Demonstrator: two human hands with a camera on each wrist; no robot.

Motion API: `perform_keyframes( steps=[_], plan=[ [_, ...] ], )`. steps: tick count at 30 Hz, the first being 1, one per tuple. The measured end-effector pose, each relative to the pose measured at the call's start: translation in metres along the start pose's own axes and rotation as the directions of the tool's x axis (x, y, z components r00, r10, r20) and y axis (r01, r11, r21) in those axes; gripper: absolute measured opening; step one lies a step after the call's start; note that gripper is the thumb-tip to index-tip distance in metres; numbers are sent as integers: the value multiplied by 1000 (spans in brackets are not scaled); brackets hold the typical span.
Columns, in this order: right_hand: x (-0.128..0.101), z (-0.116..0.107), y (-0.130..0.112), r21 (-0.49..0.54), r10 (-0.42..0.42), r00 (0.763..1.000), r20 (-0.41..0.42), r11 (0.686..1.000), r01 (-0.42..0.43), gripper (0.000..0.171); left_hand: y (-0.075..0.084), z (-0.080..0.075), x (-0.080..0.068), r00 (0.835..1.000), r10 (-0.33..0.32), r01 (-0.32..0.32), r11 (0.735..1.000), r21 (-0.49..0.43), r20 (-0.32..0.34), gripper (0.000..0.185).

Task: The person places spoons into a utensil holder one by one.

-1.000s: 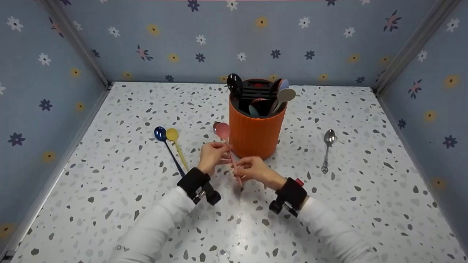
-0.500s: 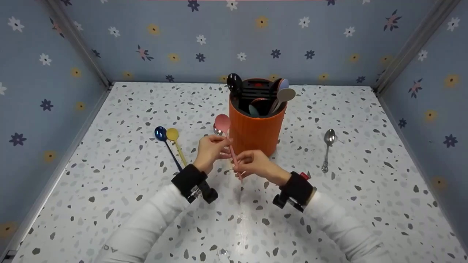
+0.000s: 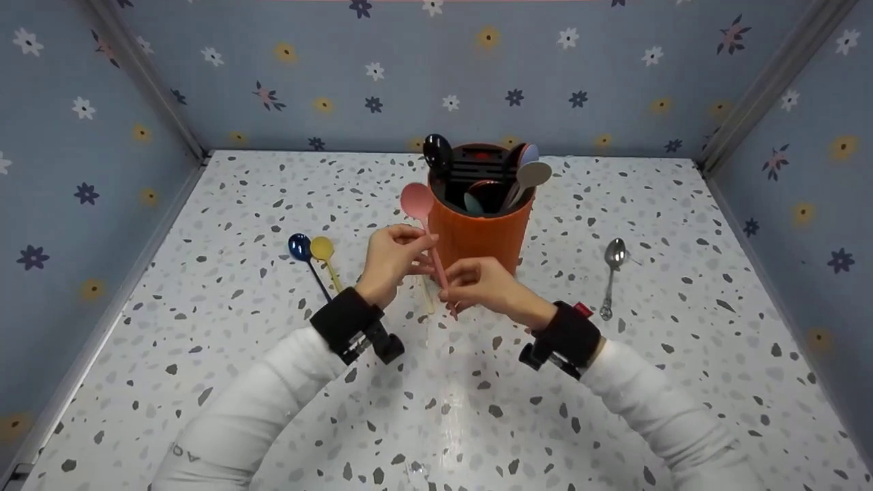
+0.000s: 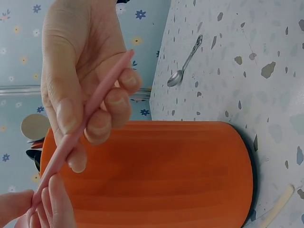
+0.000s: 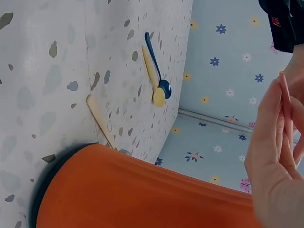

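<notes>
A pink spoon [image 3: 417, 201] is held up at a slant, bowl uppermost, in front of the left side of an orange utensil holder [image 3: 481, 239]. My left hand [image 3: 395, 262] pinches its handle below the bowl. Lower down, near the handle's tip, my right hand [image 3: 481, 286] holds it between thumb and fingers. In the left wrist view the pink handle [image 4: 95, 99] runs from one hand to the other. The holder contains several utensils, among them a black spoon [image 3: 437, 151] and a beige one [image 3: 534, 174].
Left on the speckled table [image 3: 436, 423] lie a dark blue spoon [image 3: 299, 247] and a yellow spoon [image 3: 322, 248]. A silver spoon [image 3: 614, 254] lies on the right. Beside the holder lies a cream handle [image 5: 99, 118]. Flowered panels [image 3: 443, 75] enclose the back and sides.
Both hands have raised the pink spoon and moved it away from me, so its bowl now nears the height of the holder's rim. The cream handle has come into view beneath.
</notes>
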State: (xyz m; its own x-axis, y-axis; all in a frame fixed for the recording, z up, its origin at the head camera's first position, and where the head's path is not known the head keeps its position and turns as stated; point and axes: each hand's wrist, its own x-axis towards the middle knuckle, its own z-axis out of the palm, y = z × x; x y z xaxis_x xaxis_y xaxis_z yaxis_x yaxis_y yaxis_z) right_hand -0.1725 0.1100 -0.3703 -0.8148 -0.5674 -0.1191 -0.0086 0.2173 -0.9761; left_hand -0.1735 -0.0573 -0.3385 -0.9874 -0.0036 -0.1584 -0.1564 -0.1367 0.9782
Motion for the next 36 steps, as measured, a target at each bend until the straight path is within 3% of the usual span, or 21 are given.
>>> perform_keyframes(
  steps=[12,21,29,36],
  plan=[
    [-1,-13,-22,-107,-92,994,-64,991,85,27,26,12,-1,998,69,-69,997,25,8,16],
    [-4,-28,-37,-33,-143,981,-129,990,140,28,48,28,0,983,177,-177,984,15,42,16],
    [-5,-38,-43,-46,-167,949,-266,986,161,22,59,45,5,943,329,-332,939,91,50,13],
    [-6,-48,-52,-77,-196,928,-317,981,180,21,69,55,9,911,400,-410,904,120,96,14]
  ],
)
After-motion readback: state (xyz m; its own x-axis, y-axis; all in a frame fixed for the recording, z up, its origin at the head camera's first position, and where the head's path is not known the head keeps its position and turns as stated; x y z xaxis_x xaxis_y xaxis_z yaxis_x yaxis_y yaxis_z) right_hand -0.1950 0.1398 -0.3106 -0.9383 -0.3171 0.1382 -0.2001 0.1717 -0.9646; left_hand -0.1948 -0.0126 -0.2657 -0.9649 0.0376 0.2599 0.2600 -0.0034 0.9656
